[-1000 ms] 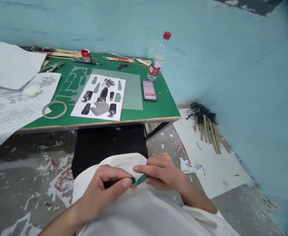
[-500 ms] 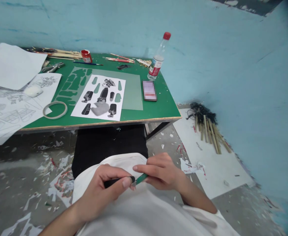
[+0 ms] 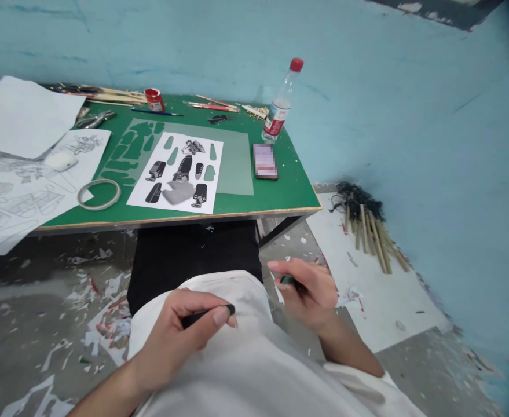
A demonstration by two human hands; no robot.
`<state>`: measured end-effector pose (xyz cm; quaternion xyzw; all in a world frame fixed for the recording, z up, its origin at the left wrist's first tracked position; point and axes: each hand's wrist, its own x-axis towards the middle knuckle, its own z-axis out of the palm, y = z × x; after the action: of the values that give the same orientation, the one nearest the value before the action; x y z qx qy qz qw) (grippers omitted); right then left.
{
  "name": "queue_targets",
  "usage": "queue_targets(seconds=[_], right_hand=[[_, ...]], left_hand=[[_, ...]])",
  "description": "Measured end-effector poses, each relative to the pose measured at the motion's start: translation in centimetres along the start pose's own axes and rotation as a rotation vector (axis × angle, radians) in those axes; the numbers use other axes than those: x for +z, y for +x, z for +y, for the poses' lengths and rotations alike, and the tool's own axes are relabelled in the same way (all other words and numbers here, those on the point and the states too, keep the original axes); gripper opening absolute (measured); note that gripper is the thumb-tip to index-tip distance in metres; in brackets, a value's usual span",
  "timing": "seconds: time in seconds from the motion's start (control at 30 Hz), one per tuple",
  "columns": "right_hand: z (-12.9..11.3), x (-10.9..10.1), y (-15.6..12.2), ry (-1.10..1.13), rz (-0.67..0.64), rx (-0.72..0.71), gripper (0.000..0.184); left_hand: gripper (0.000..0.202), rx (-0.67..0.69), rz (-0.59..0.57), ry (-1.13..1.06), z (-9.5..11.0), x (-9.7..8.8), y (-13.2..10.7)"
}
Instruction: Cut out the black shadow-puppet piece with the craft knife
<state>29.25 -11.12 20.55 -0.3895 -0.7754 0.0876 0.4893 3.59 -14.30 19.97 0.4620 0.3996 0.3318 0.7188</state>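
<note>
Close above my lap, my left hand (image 3: 185,333) pinches a small black piece (image 3: 196,318) with a rounded end between thumb and fingers. My right hand (image 3: 310,292) is apart from it, to the right, with its fingers curled around a green-handled tool (image 3: 288,280). Only a short bit of that tool shows, so its exact kind is unclear. On the table beyond lies a white sheet (image 3: 150,191) printed with black figure parts, several of them cut out so that green shows through. A grey blurred shape covers part of it.
The green table (image 3: 275,200) carries a tape roll (image 3: 116,194), a phone (image 3: 265,161), a water bottle (image 3: 275,113), a red paint jar (image 3: 154,99), pliers (image 3: 95,120) and drawings (image 3: 32,200). Bundled sticks (image 3: 373,237) lie by the wall; paper scraps (image 3: 110,327) litter the floor.
My right hand has moved right and slightly up with the green-handled tool, away from the black piece. My left hand has hardly moved and still grips that piece.
</note>
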Motion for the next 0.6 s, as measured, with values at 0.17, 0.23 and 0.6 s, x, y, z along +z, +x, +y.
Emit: queue_targets(seconds=[0.17,0.23,0.6], right_hand=[[-0.09,0.11,0.4,0.158,-0.294,-0.084,0.031],[-0.2,0.33,0.52,0.187,-0.371,-0.146,0.034],[0.04,0.47,0.29,0.196,-0.377,-0.2,0.034]], left_hand=[[0.045,-0.002,-0.014,-0.007,-0.13,-0.12,-0.05],[0.045,-0.005,-0.021,-0.002,-0.28,-0.22,0.0],[0.04,0.119,-0.053,0.087,0.47,-0.28,0.22]])
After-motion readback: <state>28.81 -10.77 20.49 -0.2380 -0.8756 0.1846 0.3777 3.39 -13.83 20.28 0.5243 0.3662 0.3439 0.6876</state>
